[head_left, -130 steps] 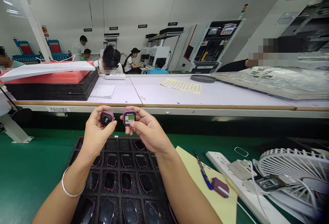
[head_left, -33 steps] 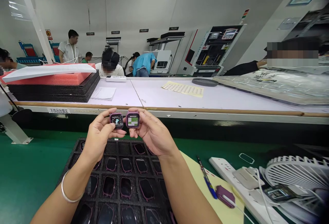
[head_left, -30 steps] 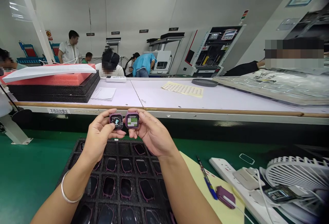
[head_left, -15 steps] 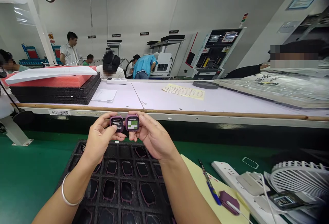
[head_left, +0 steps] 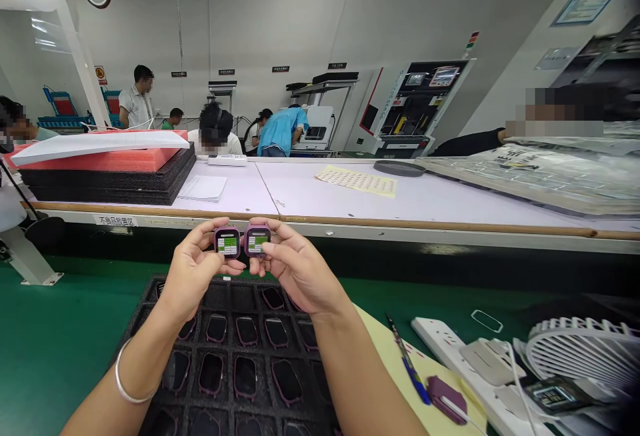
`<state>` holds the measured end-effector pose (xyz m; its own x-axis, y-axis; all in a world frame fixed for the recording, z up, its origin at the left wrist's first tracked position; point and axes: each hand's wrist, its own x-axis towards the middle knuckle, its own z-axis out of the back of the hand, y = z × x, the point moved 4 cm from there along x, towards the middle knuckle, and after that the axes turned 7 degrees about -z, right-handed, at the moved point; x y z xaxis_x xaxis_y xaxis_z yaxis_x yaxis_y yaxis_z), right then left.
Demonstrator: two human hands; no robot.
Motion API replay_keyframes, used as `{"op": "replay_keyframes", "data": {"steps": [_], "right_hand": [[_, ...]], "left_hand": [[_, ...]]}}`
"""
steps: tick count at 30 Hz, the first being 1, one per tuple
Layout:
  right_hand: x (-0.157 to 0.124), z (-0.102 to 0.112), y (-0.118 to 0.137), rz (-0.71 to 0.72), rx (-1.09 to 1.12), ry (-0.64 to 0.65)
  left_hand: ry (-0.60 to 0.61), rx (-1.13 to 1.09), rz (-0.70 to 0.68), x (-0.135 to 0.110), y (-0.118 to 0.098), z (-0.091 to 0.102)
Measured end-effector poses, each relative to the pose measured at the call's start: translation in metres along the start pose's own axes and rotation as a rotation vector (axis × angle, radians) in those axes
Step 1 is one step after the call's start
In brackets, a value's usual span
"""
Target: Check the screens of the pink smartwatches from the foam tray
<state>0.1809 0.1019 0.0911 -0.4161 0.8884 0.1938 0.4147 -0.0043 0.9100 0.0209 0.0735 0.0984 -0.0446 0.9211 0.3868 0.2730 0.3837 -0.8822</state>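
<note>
Two purple smartwatch bodies without straps are held side by side above a black foam tray [head_left: 227, 347]. My left hand [head_left: 193, 273] grips the left smartwatch [head_left: 227, 241] by its edges, its thumb at the lower rim. In my right hand [head_left: 300, 266] is the right smartwatch [head_left: 257, 239], with the thumb lying over the lower right of its screen. Both screens are lit with a grid of green and white cells. Below, the tray's compartments hold several more dark-screened smartwatches [head_left: 246, 375]; two in its far row hold none.
At right lie a yellow sheet [head_left: 373, 329], a blue pen [head_left: 413, 376], a purple case with a cable [head_left: 447, 397], a power strip [head_left: 435, 333] and a white fan [head_left: 585, 349]. Ahead, a white shelf [head_left: 295, 189] carries stacked foam [head_left: 100, 176] and a label sheet [head_left: 357, 181]. People work beyond.
The left smartwatch's screen has switched from a text list to a green-and-white grid. My right thumb has moved down onto the right smartwatch's screen.
</note>
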Motion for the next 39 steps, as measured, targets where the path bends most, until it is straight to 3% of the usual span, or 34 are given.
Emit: {"op": "replay_keyframes", "data": {"steps": [26,39], "right_hand": [[0.003,-0.001,-0.0049,0.056,-0.112,-0.119],[0.0004,-0.0032,-0.0024,0.043,-0.124,-0.056]], "left_hand": [[0.023,-0.001,-0.001,-0.002,0.0041,0.0031],[0.001,0.022,-0.007,-0.0006,0.0006,0.0028]]}}
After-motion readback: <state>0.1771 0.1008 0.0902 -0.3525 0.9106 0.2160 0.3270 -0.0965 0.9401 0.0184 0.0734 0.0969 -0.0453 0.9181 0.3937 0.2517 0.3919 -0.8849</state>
